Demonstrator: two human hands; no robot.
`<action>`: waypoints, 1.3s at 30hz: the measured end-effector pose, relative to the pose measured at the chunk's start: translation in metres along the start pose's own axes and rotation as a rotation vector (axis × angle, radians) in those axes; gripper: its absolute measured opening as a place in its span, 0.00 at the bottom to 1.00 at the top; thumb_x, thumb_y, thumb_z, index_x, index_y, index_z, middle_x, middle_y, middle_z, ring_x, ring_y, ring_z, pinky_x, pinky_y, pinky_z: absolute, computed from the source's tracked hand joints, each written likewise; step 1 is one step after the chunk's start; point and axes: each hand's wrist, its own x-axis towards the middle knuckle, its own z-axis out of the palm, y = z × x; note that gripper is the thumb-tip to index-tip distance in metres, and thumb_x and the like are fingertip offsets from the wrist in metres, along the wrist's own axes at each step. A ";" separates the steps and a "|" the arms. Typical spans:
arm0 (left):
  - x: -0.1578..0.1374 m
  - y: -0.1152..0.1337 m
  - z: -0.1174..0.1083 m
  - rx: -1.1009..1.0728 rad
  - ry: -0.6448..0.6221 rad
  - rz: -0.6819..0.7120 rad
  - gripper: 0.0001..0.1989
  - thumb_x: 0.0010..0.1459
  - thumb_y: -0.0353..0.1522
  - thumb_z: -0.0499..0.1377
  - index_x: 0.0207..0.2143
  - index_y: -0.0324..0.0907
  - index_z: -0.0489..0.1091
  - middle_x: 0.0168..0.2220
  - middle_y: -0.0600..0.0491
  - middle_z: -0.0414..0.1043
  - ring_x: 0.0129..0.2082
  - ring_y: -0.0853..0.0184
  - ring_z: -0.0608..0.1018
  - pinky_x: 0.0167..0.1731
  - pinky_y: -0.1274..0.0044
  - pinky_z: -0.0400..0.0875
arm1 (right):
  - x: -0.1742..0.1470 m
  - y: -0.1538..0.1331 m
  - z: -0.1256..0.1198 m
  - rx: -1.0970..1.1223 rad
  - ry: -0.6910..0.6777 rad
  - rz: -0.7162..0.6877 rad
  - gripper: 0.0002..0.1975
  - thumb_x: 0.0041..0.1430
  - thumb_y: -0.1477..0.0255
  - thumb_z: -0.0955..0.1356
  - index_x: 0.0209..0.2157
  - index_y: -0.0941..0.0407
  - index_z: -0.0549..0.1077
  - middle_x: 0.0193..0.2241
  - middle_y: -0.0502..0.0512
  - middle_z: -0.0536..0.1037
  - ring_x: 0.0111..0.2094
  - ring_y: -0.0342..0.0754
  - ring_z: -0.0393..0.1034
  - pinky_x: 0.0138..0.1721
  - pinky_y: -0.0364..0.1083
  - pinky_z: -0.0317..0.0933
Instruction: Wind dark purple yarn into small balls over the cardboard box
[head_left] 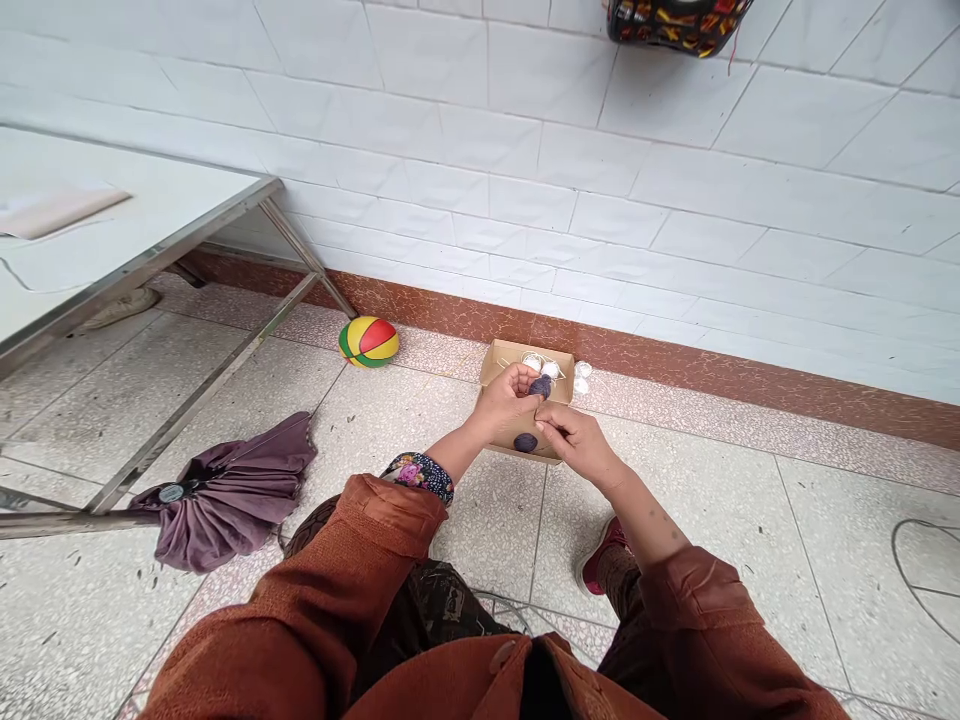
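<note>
My left hand [505, 398] is closed round a small dark purple ball of yarn [540, 387], holding it above an open cardboard box [491, 362]. Close beside it, my right hand [574, 437] has its thumb and fingers pinched together; whatever is between them, perhaps a strand, is too small to make out. A second dark ball of yarn [525, 442] lies on the near flap of the box. In the far part of the box sit white balls of thread [532, 362], partly behind my left hand.
White round pieces [582, 376] lie on the floor right of the box, near the tiled wall [547, 230]. To the left are a coloured ball [368, 342], a folded purple umbrella [232, 485] and a metal-framed table [202, 215]. A cable [904, 560] loops on the right floor.
</note>
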 end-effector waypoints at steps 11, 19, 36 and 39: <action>-0.017 0.008 0.011 0.018 -0.400 -0.059 0.27 0.44 0.25 0.72 0.46 0.43 0.68 0.41 0.53 0.75 0.40 0.68 0.77 0.43 0.73 0.68 | 0.008 0.011 -0.036 0.031 0.384 0.261 0.14 0.64 0.58 0.68 0.33 0.53 0.76 0.22 0.46 0.67 0.24 0.45 0.59 0.29 0.45 0.57; -0.013 0.015 0.010 -0.250 -0.206 -0.038 0.25 0.48 0.29 0.73 0.47 0.44 0.69 0.42 0.53 0.77 0.43 0.69 0.78 0.49 0.73 0.68 | 0.006 0.021 -0.007 -0.035 0.191 0.305 0.13 0.65 0.60 0.66 0.30 0.52 0.70 0.22 0.47 0.68 0.25 0.46 0.62 0.29 0.44 0.57; -0.013 0.008 0.010 0.046 -0.241 -0.030 0.27 0.42 0.25 0.71 0.45 0.43 0.68 0.37 0.55 0.74 0.37 0.70 0.76 0.43 0.74 0.68 | 0.006 -0.002 -0.039 0.105 0.326 0.194 0.13 0.65 0.59 0.70 0.33 0.53 0.77 0.25 0.49 0.73 0.26 0.46 0.64 0.31 0.46 0.61; -0.017 0.011 0.012 0.000 -0.361 -0.048 0.27 0.43 0.25 0.72 0.46 0.43 0.68 0.39 0.54 0.75 0.39 0.69 0.77 0.43 0.73 0.69 | 0.008 0.010 -0.039 0.066 0.374 0.261 0.14 0.64 0.58 0.69 0.31 0.53 0.76 0.23 0.47 0.68 0.25 0.44 0.60 0.30 0.45 0.58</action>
